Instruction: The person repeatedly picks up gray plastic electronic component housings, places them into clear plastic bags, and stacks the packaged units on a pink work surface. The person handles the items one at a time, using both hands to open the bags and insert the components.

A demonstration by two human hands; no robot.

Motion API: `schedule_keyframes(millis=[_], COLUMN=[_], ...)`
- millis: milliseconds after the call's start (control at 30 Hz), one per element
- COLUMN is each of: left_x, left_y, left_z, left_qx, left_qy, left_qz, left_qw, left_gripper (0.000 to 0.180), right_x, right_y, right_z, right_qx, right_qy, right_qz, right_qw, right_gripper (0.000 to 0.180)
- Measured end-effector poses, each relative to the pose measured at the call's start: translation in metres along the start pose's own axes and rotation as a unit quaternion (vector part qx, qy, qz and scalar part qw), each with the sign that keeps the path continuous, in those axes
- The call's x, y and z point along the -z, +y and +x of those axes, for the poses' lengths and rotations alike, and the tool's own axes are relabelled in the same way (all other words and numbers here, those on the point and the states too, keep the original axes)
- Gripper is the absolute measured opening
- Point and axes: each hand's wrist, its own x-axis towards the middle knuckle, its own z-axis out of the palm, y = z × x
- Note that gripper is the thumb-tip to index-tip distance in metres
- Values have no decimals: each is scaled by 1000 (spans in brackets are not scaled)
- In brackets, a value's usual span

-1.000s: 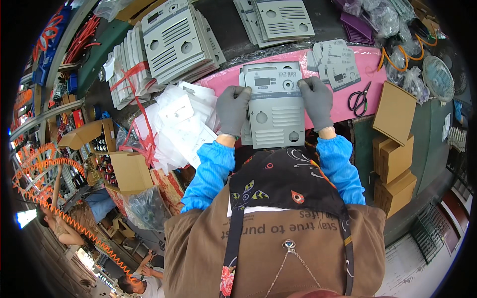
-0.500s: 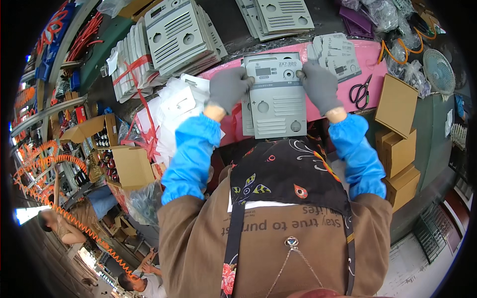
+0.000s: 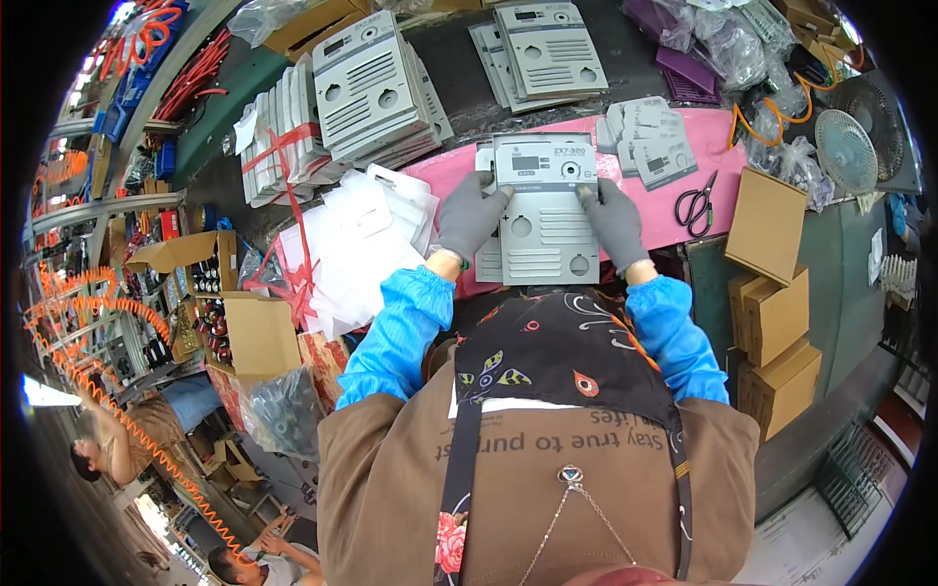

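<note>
A grey metal front panel (image 3: 549, 239) with slots and round holes lies in front of me on the pink sheet. Across its upper part is a printed label sheet (image 3: 544, 163) with a window and a small round hole. My left hand (image 3: 473, 217), in a grey glove, holds the panel's left side, thumb near the label's lower corner. On the opposite side my gloved right hand (image 3: 615, 224) is closed at the edge, its thumb on the face. Some fingers of both hands are hidden. Another panel (image 3: 486, 256) shows partly underneath, at the left.
Stacked panels (image 3: 366, 93) stand at the back left, with another stack (image 3: 547, 54) at the back. White backing sheets (image 3: 342, 244) lie left. Loose labels (image 3: 655, 146), black-handled scissors (image 3: 696, 205), cardboard boxes (image 3: 774, 313) and a fan (image 3: 846, 151) are at the right.
Both hands have slid toward me along the panel's sides, from beside the label's upper half to its lower edge. The whole view has shifted slightly.
</note>
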Motion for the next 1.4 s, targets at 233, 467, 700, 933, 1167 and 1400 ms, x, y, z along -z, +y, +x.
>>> schedule_keyframes(millis=[233,467,700,933,1167,1400], left_x=[-3,-11,-29,2,87,117], left_y=[27,100,33,69,124,237], left_z=[-3,-20,26,-32,-149,-235], left_qx=[94,-153,-29,-49,-208,-211], left_qy=[-110,-163,-90,9,-54,169], left_qz=[-425,-832,-734,-322,206,490], left_qw=[894,507,673,946,955,828], left_gripper=[58,46,34,44,35,30], right_x=[54,49,53,91,46,41], right_y=[-82,-116,-52,-47,-14,-15], right_z=[-74,-103,-42,167,344,367], right_qx=[223,505,367,134,88,97], right_qy=[122,194,270,98,6,28], right_qz=[126,-281,-30,355,353,172], right_qw=[959,793,889,920,932,980], right_gripper=[43,47,40,37,31,39])
